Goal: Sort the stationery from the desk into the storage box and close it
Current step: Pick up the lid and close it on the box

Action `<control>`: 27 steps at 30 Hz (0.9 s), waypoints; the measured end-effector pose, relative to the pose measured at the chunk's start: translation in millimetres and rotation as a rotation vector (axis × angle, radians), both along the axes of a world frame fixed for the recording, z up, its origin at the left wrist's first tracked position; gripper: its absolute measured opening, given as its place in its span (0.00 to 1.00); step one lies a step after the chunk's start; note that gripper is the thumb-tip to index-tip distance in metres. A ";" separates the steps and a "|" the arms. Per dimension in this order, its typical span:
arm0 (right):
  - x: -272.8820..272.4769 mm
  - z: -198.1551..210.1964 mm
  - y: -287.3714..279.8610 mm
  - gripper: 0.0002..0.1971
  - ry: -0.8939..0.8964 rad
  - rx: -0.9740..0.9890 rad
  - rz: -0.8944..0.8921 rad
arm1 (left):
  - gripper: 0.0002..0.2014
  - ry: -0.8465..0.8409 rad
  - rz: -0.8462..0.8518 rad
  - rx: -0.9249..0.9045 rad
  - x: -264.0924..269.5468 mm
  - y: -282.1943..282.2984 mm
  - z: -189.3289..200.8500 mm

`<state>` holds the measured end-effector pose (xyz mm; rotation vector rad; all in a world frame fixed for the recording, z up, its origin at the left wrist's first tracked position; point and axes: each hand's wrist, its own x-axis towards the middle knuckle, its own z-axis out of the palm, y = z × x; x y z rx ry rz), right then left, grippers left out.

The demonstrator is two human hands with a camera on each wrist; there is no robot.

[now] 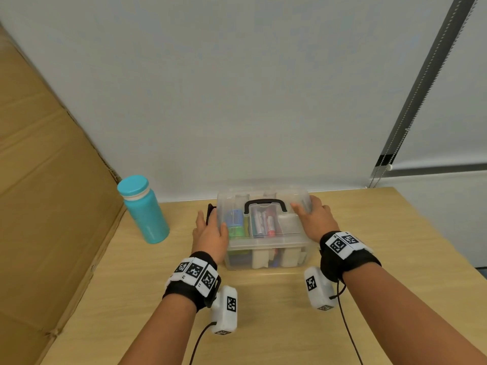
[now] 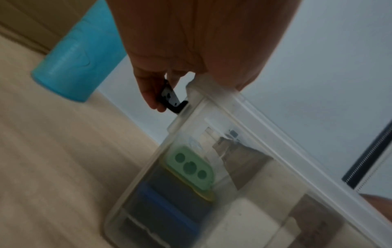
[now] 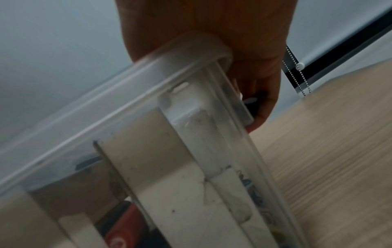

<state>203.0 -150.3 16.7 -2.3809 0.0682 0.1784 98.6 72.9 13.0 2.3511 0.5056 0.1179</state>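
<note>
A clear storage box (image 1: 266, 239) with a black handle (image 1: 264, 204) stands on the desk with its lid on. Markers (image 1: 264, 223), a green and blue item (image 1: 234, 223) and white blocks (image 1: 288, 222) show through it. My left hand (image 1: 212, 222) is at the box's left end, thumb on the lid, fingers (image 2: 148, 90) curled on the black left latch (image 2: 170, 98), which sticks outward. My right hand (image 1: 309, 209) grips the right end, thumb on the lid. Its fingers (image 3: 265, 107) curl down over the dark right latch (image 3: 251, 104).
A teal bottle (image 1: 143, 209) stands left of the box near a big cardboard sheet (image 1: 39, 180). The wall runs right behind the box. A blind's bead chain (image 1: 390, 159) hangs at the back right. Bare wooden desk (image 1: 263, 312) lies in front.
</note>
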 end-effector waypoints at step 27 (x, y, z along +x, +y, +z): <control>1.5 -10.6 -5.8 0.52 0.013 -0.016 0.028 | 0.48 -0.007 0.147 -0.286 21.4 1.3 0.7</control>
